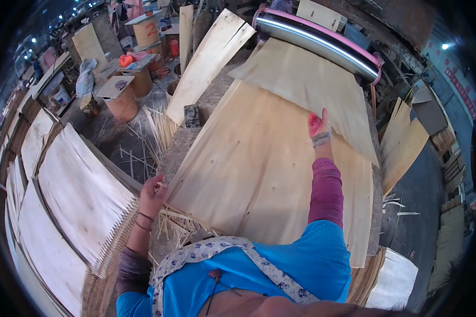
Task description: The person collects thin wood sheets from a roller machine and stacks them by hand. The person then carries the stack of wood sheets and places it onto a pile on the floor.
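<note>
My left hand (153,193) has loosely bent fingers apart, beside the left edge of a large pale veneer sheet (264,174) on the bench. My right hand (318,127), reddish on the palm and with a grey wrap at the wrist, is raised with fingers extended near the lower edge of an upper sheet (307,74); whether it touches that sheet I cannot tell. This upper sheet overlaps the lower one and reaches a long metal roller (317,39) with pink ends at the far side of the bench.
Veneer stacks (76,195) stand at left, another (386,274) at lower right, leaning boards (402,148) at right. Behind the bench are a long board (206,63), cylindrical drums (121,105) and wood scraps (158,127). A person's part (280,6) shows behind the roller.
</note>
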{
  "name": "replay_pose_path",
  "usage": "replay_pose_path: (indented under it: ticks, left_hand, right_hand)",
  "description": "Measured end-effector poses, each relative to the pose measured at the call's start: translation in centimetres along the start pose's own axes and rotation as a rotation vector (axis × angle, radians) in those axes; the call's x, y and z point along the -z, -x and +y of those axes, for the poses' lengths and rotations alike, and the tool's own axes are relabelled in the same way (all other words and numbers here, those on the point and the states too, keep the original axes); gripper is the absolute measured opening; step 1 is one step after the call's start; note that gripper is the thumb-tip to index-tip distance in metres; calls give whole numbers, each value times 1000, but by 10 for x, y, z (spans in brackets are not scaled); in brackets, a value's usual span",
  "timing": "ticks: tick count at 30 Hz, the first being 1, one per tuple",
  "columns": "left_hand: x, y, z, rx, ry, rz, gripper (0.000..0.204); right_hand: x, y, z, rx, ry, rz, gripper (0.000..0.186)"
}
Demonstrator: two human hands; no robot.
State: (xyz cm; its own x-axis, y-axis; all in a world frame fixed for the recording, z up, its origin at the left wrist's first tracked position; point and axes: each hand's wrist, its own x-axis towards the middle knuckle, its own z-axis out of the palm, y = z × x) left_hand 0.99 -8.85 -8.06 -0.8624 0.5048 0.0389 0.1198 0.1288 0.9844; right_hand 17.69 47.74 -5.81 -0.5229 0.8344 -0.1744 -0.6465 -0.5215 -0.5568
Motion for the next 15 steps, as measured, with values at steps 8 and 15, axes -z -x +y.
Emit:
replay_pose_path:
  ticks: [8,15]
  left_hand:
    - [-1,5,-2,-327,-818,-150,39]
    - [-13,-7,46,-402,-395,-268,29]
  right_hand:
    - [3,165,26,-382,386,-198,42]
    - [28,360,38,-739,431,-367,47]
